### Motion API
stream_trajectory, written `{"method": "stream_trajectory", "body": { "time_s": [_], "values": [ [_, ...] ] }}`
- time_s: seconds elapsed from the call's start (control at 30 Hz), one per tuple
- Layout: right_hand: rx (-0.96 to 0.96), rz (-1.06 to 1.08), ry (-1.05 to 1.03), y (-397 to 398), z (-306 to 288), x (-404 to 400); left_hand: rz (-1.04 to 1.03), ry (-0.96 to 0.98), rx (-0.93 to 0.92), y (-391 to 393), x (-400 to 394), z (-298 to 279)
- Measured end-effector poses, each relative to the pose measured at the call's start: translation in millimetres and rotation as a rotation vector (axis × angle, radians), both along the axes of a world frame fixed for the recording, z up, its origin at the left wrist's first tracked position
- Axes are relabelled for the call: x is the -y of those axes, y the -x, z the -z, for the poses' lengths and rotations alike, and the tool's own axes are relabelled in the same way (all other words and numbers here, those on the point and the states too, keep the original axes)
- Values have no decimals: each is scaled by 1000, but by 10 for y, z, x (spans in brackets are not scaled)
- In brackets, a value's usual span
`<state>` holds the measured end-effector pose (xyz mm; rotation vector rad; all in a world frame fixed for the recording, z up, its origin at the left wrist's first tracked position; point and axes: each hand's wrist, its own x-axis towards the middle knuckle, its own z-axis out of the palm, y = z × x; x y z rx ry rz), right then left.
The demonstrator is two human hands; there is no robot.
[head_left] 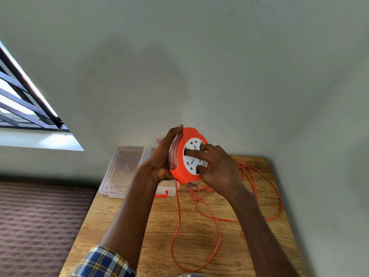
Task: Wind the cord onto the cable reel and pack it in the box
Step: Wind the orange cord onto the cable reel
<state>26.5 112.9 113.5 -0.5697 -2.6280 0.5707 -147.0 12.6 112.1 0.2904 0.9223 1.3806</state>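
- Your left hand (162, 156) grips the cable reel (187, 156) from its nine o'clock edge, above the table (159, 226).
- Your right hand (216, 168) has curled fingers on its socket face.
- Loose cord (218, 226) trails at five o'clock.

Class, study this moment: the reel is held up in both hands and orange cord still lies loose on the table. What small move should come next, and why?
Probably a turn of the white socket face by the right hand, whose fingers sit in its recesses, while the left hand grips the cable reel at its edge. Much of the orange cord lies in loops on the wooden table, so winding is not finished and the clear box must wait.
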Motion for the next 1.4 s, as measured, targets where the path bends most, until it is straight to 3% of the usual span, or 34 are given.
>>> {"method": "stream_trajectory", "body": {
  "time_s": [0.27, 0.4, 0.5, 0.6, 0.8, 1.03, 1.17, 1.27, 1.4],
  "values": [
    [-199, 415, 288, 109, -36, 208, 4, -18, -29, -83, -32, -84],
    [-231, 365, 230, 64, -70, 201, -7, -53, -2, -44, -15, -63],
    [-323, 184, 114, -23, -100, 111, -13, -68, 20, 19, 1, -50],
    [-207, -37, 102, -42, -124, -1, 20, -74, 47, 43, 17, -32],
    [5, -159, 195, -73, -146, -28, 55, -66, 40, 51, 44, 20],
    [-22, -31, 15, -40, -79, 3, 32, -36, 32, 33, 20, -5],
    [-130, 183, 147, -14, -107, 82, 37, -42, 0, 16, -6, -29],
    [-187, 345, 80, 46, -98, 161, 36, -36, 17, -36, -18, -46],
    [-219, 305, 90, 27, -116, 163, 26, -60, 14, -70, 1, -69]
  ]
}}
